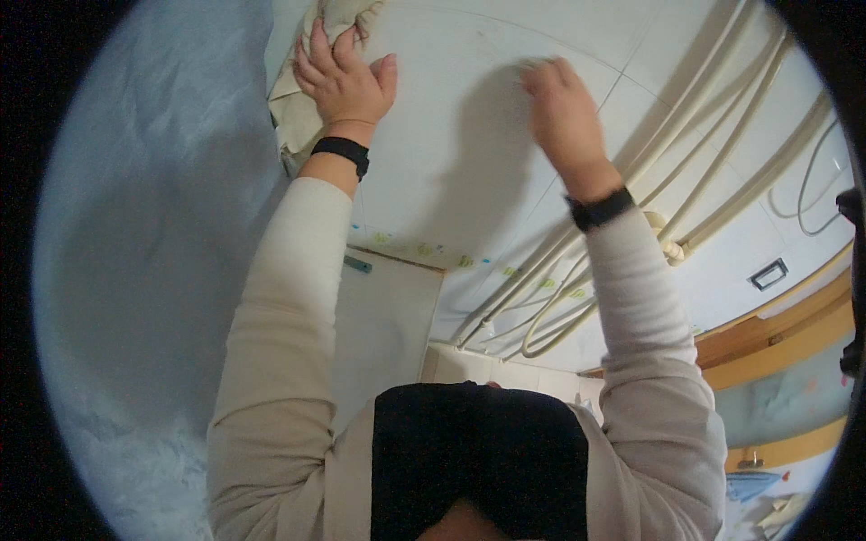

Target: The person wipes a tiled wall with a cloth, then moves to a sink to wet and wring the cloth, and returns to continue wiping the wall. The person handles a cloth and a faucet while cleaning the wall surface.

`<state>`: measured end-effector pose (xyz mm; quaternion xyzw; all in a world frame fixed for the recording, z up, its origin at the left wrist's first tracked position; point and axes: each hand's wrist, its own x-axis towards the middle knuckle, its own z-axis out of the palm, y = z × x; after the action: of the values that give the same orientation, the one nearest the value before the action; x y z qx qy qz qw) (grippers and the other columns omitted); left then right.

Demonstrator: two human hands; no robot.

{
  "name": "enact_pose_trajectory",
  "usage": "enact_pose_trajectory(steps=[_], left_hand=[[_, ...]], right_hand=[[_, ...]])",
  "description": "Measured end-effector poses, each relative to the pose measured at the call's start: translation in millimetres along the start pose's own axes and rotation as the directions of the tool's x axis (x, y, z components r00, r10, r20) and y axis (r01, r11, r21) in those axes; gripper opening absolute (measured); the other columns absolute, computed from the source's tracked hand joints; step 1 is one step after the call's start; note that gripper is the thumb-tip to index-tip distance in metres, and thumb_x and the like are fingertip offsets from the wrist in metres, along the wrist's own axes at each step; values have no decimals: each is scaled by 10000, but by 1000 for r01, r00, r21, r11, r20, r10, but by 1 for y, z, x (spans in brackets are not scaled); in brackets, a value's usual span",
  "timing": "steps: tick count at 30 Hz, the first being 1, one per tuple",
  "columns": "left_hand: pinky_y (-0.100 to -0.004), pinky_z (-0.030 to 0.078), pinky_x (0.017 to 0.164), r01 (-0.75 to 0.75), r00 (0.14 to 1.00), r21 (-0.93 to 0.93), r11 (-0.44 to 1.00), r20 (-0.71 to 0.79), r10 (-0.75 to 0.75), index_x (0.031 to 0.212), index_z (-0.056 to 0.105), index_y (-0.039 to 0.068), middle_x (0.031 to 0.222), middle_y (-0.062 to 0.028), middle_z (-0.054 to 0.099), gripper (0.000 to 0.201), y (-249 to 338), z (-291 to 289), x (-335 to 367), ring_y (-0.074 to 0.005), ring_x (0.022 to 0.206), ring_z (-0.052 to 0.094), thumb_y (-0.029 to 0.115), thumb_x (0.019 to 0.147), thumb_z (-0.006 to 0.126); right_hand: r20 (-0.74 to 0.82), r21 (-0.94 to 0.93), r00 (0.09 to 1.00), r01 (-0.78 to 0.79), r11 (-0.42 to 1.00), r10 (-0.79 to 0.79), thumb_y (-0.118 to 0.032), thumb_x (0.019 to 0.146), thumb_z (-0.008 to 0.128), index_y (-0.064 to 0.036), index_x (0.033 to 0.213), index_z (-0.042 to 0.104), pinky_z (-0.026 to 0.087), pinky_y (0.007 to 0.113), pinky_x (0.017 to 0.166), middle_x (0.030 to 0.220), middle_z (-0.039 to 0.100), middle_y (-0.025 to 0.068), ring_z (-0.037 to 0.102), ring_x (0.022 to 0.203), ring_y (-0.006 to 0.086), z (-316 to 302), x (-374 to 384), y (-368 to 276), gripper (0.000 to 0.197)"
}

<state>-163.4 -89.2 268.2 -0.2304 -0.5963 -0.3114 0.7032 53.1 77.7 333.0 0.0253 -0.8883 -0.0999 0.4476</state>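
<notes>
Plainly, cloth (350,12) lies under the splayed left hand (347,86), apart from the right hand (563,117), grip unclear.

Cream pipes (724,215) along white tiled wall (451,54)

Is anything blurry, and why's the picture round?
In the head view, the right hand looks blurry, probably from moving; beside it, that view shows a soft shadow on the white surface; the head camera's fisheye lens makes the round, black-edged picture.
</notes>
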Motion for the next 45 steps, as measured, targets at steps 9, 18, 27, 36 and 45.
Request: enact_pose_trajectory(steps=[9, 18, 27, 36, 45], left_hand=[[-625, 222, 1025, 57, 995, 32, 998, 80, -60, 1260, 407, 98, 1433, -203, 296, 640, 1, -3, -1, -476, 1283, 269, 471, 787, 621], [-634, 220, 1018, 81, 993, 24, 996, 89, -83, 1230, 423, 119, 1441, -201, 295, 597, 2, -6, 0, -479, 1287, 255, 448, 776, 629], [-643, 208, 1028, 127, 985, 24, 992, 119, -129, 1244, 410, 124, 1456, -182, 282, 601, 9, -10, 4, -479, 1300, 245, 398, 768, 654], [-644, 205, 1023, 99, 986, 14, 995, 134, -100, 1283, 388, 112, 1450, -213, 283, 637, 6, -11, 1, -479, 1295, 251, 387, 772, 650], [-646, 203, 1023, 99, 987, 39, 994, 126, -103, 1256, 389, 110, 1452, -194, 276, 608, 7, -9, 2, -475, 1288, 242, 378, 780, 655]], right_hand=[[-64, 47, 981, 188, 981, -185, -34, 799, 525, -14, 931, 575, 514, 416, 820, 993, 588, 160, 588, 955, 349, 54, 59, -49, 142], [-126, 43, 992, -4, 999, 9, 5, 780, 546, -22, 999, 594, 523, 417, 796, 973, 576, 167, 588, 934, 360, 2, 17, -7, 226], [-26, 43, 955, 296, 954, -295, -51, 810, 525, -6, 899, 574, 528, 427, 775, 955, 585, 170, 607, 914, 352, 37, 84, -53, 110], [-7, 42, 992, 128, 991, -127, -60, 818, 519, -1, 936, 567, 524, 426, 785, 980, 581, 163, 600, 921, 354, 22, 51, -38, 140], [71, 138, 945, 308, 941, -319, -83, 846, 503, -12, 927, 552, 520, 437, 744, 940, 571, 165, 605, 904, 340, 30, 42, -42, 119]])
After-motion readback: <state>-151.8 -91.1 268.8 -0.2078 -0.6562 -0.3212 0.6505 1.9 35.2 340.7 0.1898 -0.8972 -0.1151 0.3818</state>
